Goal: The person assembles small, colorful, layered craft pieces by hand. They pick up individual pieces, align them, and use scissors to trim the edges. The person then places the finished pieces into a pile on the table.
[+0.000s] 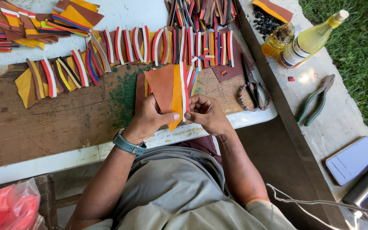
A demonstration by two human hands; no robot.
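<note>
Centre frame: left hand (150,117) and right hand (205,113) both pinch a layered brown, orange and white leather piece (169,87); handle-wrapped scissors (253,87) lie right.

Outdoor craft workbench (64,127): leather strips (150,44), scissors (252,83), pliers (316,100), grass (363,55).

Outdoors, bright sun — worn wood worktable (43,127), concrete ledge (337,115), grass (363,55) at rt.
</note>
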